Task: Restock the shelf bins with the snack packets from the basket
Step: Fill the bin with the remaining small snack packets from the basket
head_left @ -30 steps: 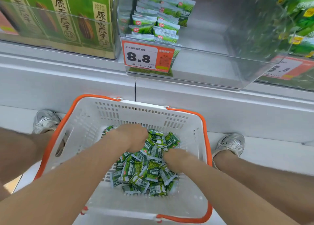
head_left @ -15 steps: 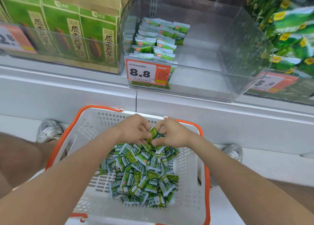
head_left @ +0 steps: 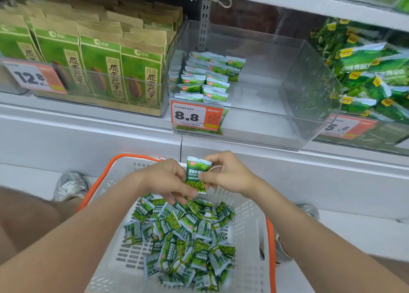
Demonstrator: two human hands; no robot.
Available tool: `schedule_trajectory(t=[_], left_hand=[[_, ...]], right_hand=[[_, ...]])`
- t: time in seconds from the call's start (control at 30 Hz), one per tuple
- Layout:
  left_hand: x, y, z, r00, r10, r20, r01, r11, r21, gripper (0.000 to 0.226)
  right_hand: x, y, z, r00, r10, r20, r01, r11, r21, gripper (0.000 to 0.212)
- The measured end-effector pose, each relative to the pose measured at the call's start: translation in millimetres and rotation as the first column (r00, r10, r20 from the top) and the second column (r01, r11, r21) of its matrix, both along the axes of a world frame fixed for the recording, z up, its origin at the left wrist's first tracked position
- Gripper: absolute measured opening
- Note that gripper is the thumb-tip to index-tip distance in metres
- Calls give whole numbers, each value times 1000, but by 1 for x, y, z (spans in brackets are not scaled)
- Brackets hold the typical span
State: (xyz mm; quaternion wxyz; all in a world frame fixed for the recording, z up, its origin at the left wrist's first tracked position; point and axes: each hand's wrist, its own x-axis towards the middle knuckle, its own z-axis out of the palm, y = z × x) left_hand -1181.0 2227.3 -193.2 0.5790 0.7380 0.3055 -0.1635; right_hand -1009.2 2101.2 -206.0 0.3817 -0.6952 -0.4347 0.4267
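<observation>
Snack packets mostly lie in the basket; the clear bin has few. Left hand and right hand both pinch one packet.

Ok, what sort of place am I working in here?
Probably a shop's snack aisle: an 8.8 price tag on a clear shelf bin, rows of seed bags beside it, and a shopping basket of snack packets.

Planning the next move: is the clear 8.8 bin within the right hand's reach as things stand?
Probably yes: the clear bin stands open-topped above the right hand, nothing between them. That hand and the left hand both pinch a packet.
</observation>
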Motion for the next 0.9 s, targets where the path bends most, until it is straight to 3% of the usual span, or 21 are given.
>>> schedule_trajectory(t=[0.07, 0.13, 0.17, 0.2, 0.27, 0.3, 0.37, 0.43, 0.5, 0.57, 0.6, 0.67, 0.73, 0.83, 0.9], left_hand=[[1, 0, 6, 999, 4, 36, -4, 1000, 15, 36], [4, 0, 15, 990, -29, 136, 0, 977, 212, 38], [7, 0, 20, 980, -78, 181, -5, 909, 416, 36], [9, 0, 26, 968, -140, 206, -22, 777, 629, 32], [15, -2, 40, 930, -250, 270, -117, 494, 861, 24], [17, -4, 47, 887, -303, 349, -198, 434, 879, 20], [20, -8, 62, 754, -372, 542, -421, 360, 832, 22], [26, -10, 75, 633, -404, 661, -619, 248, 745, 27], [33, -9, 90, 615, -394, 683, -694, 139, 706, 22], [41, -5, 101, 667, -379, 641, -670, 69, 739, 14], [45, -2, 105, 710, -374, 597, -625, 56, 779, 15], [56, 5, 108, 786, -379, 489, -505, 65, 861, 26], [65, 11, 108, 841, -352, 411, -409, 84, 909, 39], [73, 15, 105, 892, -265, 365, -358, 77, 931, 48], [76, 13, 102, 909, -224, 351, -348, 53, 936, 48]], right_hand=[[-2, 1, 3, 995, 11, 98, -16, 999, 52, 11], [-9, 2, 12, 920, -22, 390, -55, 981, 185, 10], [-14, 2, 20, 833, -61, 549, -106, 958, 267, 11], [-19, 2, 29, 724, -121, 679, -172, 922, 348, 15], [-24, 4, 51, 535, -293, 793, -287, 820, 496, 23], [-24, 6, 64, 486, -387, 783, -323, 754, 573, 24], [-22, 10, 94, 479, -556, 679, -312, 615, 724, 24], [-14, 14, 125, 535, -666, 519, -198, 499, 844, 18], [-2, 17, 151, 615, -694, 374, -48, 441, 896, 6], [18, 24, 168, 620, -707, 341, 104, 505, 857, 4], [33, 30, 171, 588, -705, 396, 174, 588, 790, 7], [66, 45, 170, 539, -609, 582, 282, 781, 557, 17], [92, 57, 163, 541, -456, 707, 344, 887, 309, 24], [116, 74, 151, 544, -333, 770, 415, 905, 98, 29], [127, 88, 147, 538, -300, 788, 449, 893, 34, 14]])
